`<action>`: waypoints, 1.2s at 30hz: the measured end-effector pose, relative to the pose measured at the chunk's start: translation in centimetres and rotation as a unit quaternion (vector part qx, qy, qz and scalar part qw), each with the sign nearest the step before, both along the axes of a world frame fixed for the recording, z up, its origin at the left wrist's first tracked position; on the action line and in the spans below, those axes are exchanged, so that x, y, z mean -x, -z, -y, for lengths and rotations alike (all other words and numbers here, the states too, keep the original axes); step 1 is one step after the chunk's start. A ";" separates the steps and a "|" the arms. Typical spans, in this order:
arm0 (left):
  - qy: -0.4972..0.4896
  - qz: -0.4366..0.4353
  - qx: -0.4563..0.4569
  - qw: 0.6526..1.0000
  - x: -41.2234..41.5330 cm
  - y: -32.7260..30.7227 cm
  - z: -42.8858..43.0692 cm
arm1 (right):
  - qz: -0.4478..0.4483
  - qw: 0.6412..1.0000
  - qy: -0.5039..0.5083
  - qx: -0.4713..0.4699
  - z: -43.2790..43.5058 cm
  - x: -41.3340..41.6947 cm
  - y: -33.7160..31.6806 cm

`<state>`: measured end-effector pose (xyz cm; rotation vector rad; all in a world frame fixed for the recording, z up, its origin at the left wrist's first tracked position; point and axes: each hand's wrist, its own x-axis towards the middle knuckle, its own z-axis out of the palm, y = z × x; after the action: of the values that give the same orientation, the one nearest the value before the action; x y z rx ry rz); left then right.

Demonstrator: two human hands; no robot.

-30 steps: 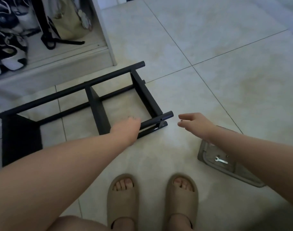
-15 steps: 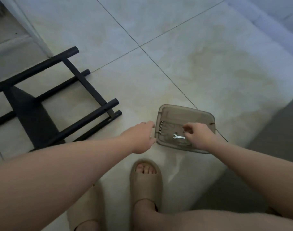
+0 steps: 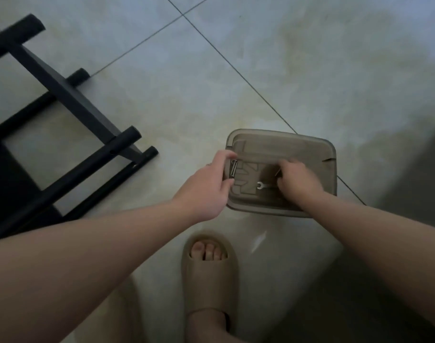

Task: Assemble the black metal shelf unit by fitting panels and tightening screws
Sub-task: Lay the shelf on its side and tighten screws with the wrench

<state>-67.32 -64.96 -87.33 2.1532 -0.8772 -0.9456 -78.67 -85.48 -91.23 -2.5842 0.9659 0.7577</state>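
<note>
Pale glossy floor tiles (image 3: pixel 310 70), crossed by dark grout lines (image 3: pixel 238 73), carry a translucent brown tray (image 3: pixel 298 144), whose left rim the left hand (image 3: pixel 204 191) grips. Left of that grip lies the black metal shelf frame (image 3: pixel 70 100). Just nearer than the grip stands a beige slide sandal (image 3: pixel 209 280).

Black shelf frame (image 3: pixel 70 102), translucent brown tray (image 3: pixel 285 142).
</note>
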 end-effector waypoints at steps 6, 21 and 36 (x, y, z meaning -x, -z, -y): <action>0.004 -0.010 0.003 1.000 0.1 -0.1 0.0 | -0.013 0.999 -0.023 0.018 0.6 -0.4 1.1; -0.051 -0.080 -0.014 0.995 -0.3 -2.5 2.9 | 0.125 0.992 0.024 0.006 2.5 -0.6 -3.4; -0.041 0.105 -0.225 0.968 -6.4 -17.9 -10.5 | 0.322 0.927 -0.015 -0.193 -9.8 -8.4 -23.8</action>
<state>-60.95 -54.46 -69.47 2.6948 -0.7116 -0.9575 -70.31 -75.68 -67.39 -2.2492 0.5059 0.0539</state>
